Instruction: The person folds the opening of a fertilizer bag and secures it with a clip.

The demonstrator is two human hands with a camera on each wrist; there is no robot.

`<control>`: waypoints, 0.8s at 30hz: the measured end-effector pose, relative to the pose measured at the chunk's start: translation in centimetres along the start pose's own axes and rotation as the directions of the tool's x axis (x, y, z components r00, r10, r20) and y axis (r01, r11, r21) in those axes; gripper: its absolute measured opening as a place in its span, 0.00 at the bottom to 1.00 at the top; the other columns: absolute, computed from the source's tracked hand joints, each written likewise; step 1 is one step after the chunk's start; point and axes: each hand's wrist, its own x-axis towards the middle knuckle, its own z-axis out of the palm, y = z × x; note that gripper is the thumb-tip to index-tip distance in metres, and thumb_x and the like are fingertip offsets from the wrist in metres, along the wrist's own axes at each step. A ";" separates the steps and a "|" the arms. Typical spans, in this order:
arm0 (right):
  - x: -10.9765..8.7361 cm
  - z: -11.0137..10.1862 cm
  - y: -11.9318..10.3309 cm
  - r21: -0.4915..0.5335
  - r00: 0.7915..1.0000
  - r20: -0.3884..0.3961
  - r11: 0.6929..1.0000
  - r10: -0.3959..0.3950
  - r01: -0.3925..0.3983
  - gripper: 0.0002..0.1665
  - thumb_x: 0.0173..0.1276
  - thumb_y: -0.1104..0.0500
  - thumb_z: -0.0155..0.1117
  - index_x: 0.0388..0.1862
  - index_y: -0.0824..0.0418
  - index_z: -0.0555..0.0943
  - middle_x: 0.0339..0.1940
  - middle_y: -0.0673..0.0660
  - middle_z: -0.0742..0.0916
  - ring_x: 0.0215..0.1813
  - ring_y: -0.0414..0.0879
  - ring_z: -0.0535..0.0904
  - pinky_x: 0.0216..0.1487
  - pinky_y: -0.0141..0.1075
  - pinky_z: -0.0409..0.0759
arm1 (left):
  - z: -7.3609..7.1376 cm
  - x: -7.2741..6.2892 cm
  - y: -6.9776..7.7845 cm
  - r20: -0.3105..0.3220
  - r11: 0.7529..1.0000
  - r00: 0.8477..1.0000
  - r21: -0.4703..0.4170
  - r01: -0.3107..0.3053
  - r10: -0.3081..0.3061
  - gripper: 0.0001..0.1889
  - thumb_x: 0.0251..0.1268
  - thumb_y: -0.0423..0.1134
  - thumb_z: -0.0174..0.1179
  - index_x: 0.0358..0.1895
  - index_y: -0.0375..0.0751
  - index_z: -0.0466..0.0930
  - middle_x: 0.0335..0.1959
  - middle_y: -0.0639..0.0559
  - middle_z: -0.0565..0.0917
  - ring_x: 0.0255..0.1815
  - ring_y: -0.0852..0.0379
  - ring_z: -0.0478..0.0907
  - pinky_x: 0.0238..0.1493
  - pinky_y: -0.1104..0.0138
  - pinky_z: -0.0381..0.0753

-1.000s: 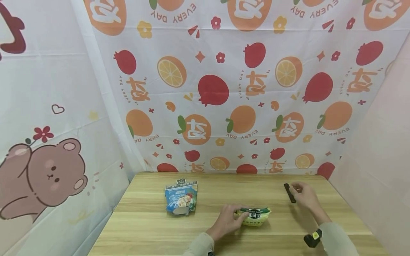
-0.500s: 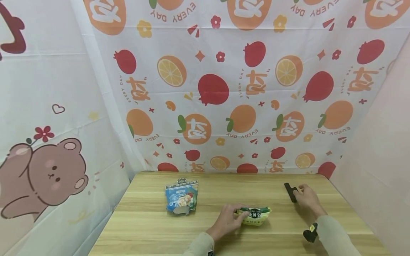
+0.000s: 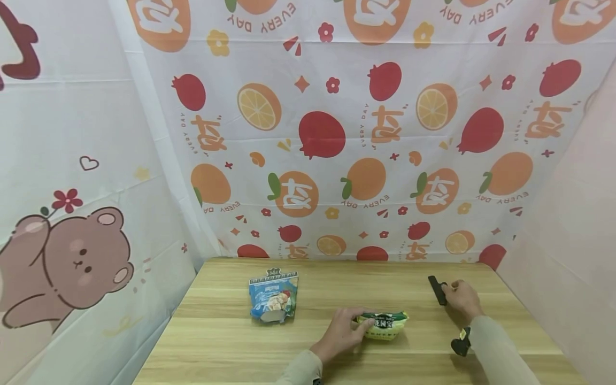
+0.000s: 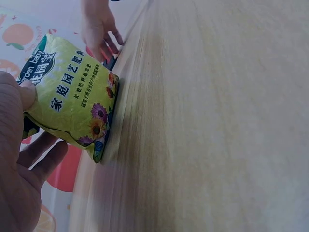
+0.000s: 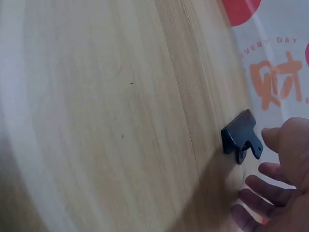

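Observation:
My left hand pinches the left upper end of a yellow-green fertilizer bag, its thumb on the printed front and fingers behind. In the left wrist view the bag shows flowers at its lower corner and rests on the table. To the right, a black bag clip sits on the table with its handles toward my right hand. In the right wrist view that hand's thumb and spread fingers are beside the handles of the clip, with a gap between thumb and clip.
A blue snack bag, its top held by a clip with a piano-key pattern, lies on the left of the wooden table. A fruit-print cloth hangs behind the table, with pale cloth walls at both sides.
My right hand has drawn slightly back from the black clip, which has turned so its handles show. My left hand and the fertilizer bag have stayed in place.

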 end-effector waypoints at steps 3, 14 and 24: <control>0.3 0.2 0.1 0.013 0.999 -0.030 1.000 0.009 -0.009 0.35 0.79 0.48 0.49 0.62 0.81 0.71 0.60 0.81 0.79 0.61 0.77 0.75 0.59 0.62 0.78 | -0.1 0.0 0.1 -0.001 1.000 1.000 -0.002 0.014 -0.014 0.10 0.73 0.39 0.61 0.52 0.45 0.87 0.49 0.51 0.91 0.51 0.58 0.89 0.54 0.70 0.85; 0.8 0.9 0.1 0.069 0.996 -0.080 0.997 0.040 -0.034 0.26 0.73 0.53 0.58 0.55 0.76 0.80 0.53 0.76 0.85 0.51 0.67 0.81 0.45 0.49 0.81 | 0.0 0.0 0.1 -0.004 1.000 1.000 -0.025 0.005 -0.005 0.11 0.72 0.39 0.61 0.53 0.44 0.86 0.50 0.48 0.90 0.51 0.58 0.88 0.55 0.71 0.84; 1.1 0.7 0.7 0.452 0.986 0.054 0.877 0.156 -0.163 0.17 0.69 0.61 0.59 0.44 0.77 0.79 0.34 0.60 0.85 0.33 0.45 0.80 0.34 0.35 0.83 | 0.0 -0.2 0.2 -0.001 1.000 1.000 -0.022 -0.006 0.006 0.10 0.72 0.39 0.62 0.52 0.44 0.87 0.49 0.50 0.91 0.50 0.59 0.89 0.54 0.71 0.84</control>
